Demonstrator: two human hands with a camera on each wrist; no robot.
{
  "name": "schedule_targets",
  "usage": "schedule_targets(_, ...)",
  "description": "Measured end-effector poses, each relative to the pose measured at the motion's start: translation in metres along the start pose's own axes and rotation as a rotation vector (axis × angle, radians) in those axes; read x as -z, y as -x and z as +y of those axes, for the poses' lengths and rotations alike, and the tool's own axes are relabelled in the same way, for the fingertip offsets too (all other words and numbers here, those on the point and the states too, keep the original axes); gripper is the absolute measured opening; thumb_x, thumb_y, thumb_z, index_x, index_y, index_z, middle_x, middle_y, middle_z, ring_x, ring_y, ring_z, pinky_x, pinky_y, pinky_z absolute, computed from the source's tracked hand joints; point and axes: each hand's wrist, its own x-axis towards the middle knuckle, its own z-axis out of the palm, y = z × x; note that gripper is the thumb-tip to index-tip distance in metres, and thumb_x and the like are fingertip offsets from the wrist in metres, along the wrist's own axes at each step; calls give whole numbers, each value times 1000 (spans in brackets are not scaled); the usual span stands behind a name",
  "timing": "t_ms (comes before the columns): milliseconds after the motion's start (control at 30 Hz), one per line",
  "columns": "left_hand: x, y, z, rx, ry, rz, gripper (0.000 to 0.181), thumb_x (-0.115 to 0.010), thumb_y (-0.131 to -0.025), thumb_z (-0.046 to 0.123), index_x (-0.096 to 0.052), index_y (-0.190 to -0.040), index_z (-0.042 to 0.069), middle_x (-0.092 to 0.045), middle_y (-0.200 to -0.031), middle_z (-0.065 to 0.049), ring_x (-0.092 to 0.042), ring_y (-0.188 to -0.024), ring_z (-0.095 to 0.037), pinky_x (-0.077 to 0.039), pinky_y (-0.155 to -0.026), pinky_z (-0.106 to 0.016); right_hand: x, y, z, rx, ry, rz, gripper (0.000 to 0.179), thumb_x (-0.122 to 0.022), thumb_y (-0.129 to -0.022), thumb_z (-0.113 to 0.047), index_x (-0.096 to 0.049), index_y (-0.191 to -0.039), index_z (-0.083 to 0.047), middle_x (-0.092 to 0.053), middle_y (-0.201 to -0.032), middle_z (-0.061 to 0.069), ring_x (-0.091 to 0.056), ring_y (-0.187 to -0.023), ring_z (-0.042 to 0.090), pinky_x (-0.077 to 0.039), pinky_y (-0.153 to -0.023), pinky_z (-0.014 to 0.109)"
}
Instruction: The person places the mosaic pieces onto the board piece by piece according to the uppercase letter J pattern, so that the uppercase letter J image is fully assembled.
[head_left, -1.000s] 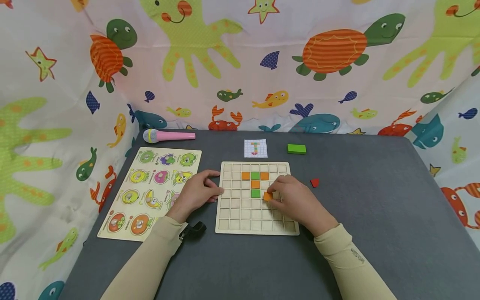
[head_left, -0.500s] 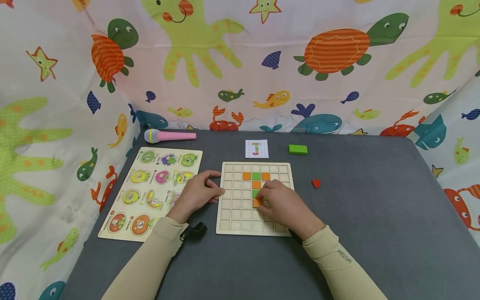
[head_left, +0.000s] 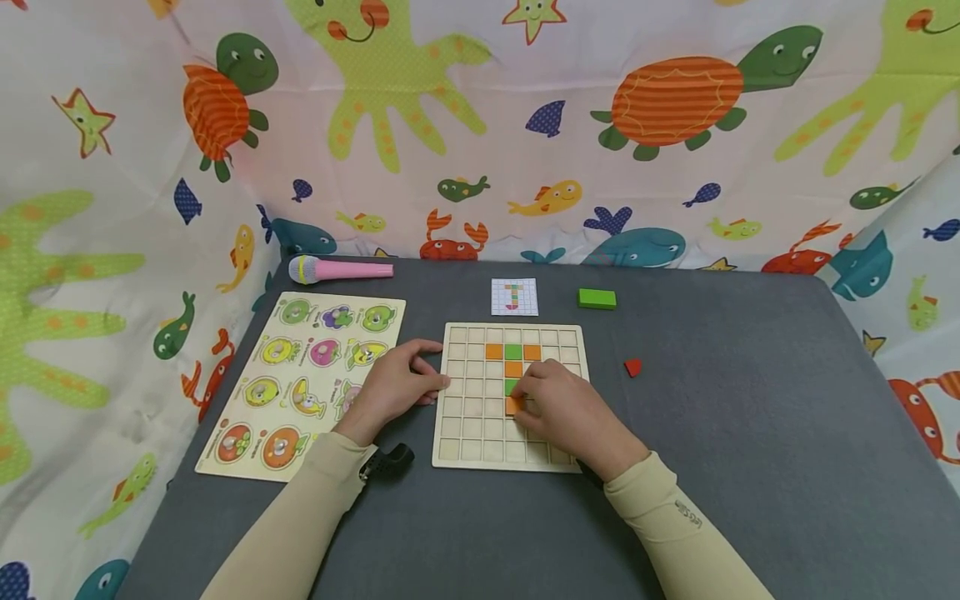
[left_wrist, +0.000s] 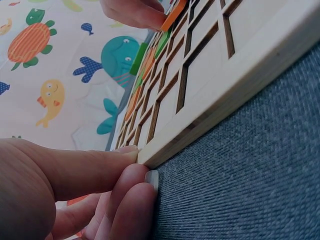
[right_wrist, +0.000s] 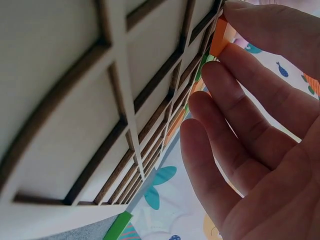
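A wooden grid board (head_left: 468,451) lies flat on the table. My left hand (head_left: 393,390) grips its left edge, with thumb and fingertips at the rim in the left wrist view. My right hand (head_left: 566,410) is over the board and pinches an orange square tile (right_wrist: 221,39) between thumb and index finger. This tile is tilted at a cell just below a green tile (head_left: 511,387). Further up, an orange tile (head_left: 513,369) sits below a row of orange, green (head_left: 513,352) and orange tiles. The right hand's fingers partly hide the held tile in the head view.
A small pattern card (head_left: 514,297) lies behind the board, with a green block (head_left: 597,299) to its right. A red piece (head_left: 633,367) is right of the board. At left are a fruit puzzle board (head_left: 300,379) and a pink toy microphone (head_left: 348,270).
My right hand has moved left with the orange tile, from right of the tile column to the cell under the lower green tile. My left hand stays at the board's edge.
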Motion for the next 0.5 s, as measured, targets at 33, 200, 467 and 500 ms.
schedule_targets(33,0,0,0,0,4,0,58,-87,-93,26,-64,-146,20,-78,-96,-4,-75,-71,-15,-62,-68,-28,0,0,0,0,2,-1,12,-88,-87,-14,-83,-97,-13,-70,-96,0,-63,-96,18,-61,-81,36)
schedule_targets(200,1,0,0,-2,20,-1,58,-87,-93,24,-64,-146,19,-78,-96,-5,-75,-71,-14,-63,-68,-28,0,-1,-1,2,13,-8,12,-90,-88,-17,-83,-97,-13,-69,-95,0,-62,-93,18,-61,-80,35)
schedule_targets(467,2,1,2,-3,10,-6,59,-87,-93,25,-63,-147,18,-77,-95,-5,-75,-71,-15,-63,-68,-28,1,-1,-1,4,17,-8,12,-89,-88,-16,-83,-98,-12,-69,-95,1,-63,-93,19,-61,-80,36)
schedule_targets(500,2,1,2,-3,7,-5,59,-87,-93,25,-63,-147,19,-77,-95,-5,-75,-71,-15,-62,-67,-28,1,-1,-1,4,18,-9,12,-89,-88,-16,-83,-98,-12,-69,-95,1,-63,-94,19,-61,-81,36)
